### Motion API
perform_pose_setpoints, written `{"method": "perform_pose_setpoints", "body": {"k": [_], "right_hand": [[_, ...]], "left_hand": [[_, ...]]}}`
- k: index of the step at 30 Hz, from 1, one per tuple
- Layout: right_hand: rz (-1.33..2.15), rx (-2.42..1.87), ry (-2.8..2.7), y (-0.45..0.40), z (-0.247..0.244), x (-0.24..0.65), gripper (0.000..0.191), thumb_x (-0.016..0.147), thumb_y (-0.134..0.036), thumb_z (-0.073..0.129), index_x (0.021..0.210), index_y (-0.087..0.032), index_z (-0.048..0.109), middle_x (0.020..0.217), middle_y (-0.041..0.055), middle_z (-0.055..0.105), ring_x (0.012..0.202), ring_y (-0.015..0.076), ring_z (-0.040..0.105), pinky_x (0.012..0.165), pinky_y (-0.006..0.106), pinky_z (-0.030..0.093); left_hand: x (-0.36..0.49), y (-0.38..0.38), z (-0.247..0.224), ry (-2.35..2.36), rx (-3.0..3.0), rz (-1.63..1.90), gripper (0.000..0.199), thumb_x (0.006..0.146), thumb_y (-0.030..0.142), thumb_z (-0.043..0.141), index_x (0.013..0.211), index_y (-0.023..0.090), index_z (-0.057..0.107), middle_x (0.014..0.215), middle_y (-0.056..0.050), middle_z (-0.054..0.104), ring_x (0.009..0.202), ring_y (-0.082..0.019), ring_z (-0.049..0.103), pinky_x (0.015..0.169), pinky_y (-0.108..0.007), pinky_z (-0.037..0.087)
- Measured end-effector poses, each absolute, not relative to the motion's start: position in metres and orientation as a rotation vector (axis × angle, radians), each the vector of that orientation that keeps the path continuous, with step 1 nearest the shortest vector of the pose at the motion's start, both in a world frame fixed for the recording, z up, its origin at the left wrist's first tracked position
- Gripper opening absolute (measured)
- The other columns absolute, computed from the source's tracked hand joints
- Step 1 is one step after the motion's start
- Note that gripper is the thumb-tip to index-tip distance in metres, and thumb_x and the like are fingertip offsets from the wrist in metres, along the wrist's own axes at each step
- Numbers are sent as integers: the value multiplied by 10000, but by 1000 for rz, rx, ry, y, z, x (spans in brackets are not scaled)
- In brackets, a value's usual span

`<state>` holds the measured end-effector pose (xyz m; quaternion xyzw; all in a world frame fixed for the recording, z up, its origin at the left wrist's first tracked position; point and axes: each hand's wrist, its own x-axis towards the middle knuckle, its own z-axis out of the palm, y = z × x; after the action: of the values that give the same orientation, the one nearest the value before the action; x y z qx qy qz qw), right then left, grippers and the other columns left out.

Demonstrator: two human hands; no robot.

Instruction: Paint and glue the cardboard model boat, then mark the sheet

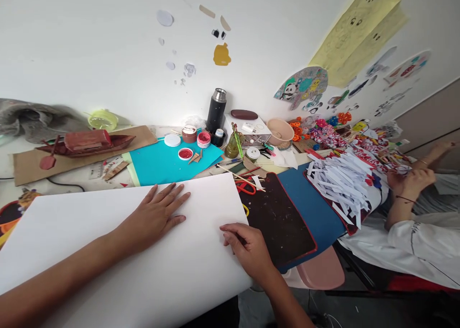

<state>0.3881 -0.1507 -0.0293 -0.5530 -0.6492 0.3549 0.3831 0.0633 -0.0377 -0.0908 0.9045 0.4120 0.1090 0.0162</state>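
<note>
A large white sheet covers the near part of the table and reaches past its front edge. My left hand lies flat on the sheet near its far edge, palm down, fingers spread. Close to the sheet's right edge is my right hand, its fingers curled and drawn together; whether something small is between them cannot be made out. Beyond the right edge lies a dark board with a red rim, and red-handled scissors rest on it beside thin wooden sticks, partly against the sheet.
Behind the sheet are blue paper with open paint jars, a red model boat on cardboard and a black thermos. White paper strips are heaped at right. Another person's hands are at far right.
</note>
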Motion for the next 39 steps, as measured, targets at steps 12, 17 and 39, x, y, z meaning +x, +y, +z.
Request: {"method": "perform_pose_setpoints", "body": {"k": [12, 17, 39], "right_hand": [[969, -1324, -1708, -126, -21, 363, 245, 1064, -336, 677, 1126, -232, 890, 828, 34, 846, 732, 184, 770, 752, 269, 592], [1050, -1282, -1774, -139, -28, 354, 253, 1082, -371, 681, 1147, -241, 888, 864, 40, 865, 789, 194, 799, 819, 283, 602], [1251, -1358, -1558, -131, -29, 353, 336, 1030, -470, 695, 1129, -220, 895, 799, 21, 791, 599, 133, 613, 560, 234, 500]], "left_hand": [[55, -76, -83, 1337, 2916, 533, 676, 1178, 640, 299, 1793, 359, 301, 1800, -41, 455, 1655, -314, 455, 1406, -548, 133], [48, -108, -75, 1375, 2905, 622, 739, 1161, 657, 337, 1820, 348, 211, 1799, -57, 459, 1650, -328, 462, 1424, -536, 117], [56, -98, -76, 1245, 2953, 669, 744, 1149, 691, 370, 1804, 349, 277, 1806, -67, 432, 1666, -326, 438, 1429, -551, 86]]}}
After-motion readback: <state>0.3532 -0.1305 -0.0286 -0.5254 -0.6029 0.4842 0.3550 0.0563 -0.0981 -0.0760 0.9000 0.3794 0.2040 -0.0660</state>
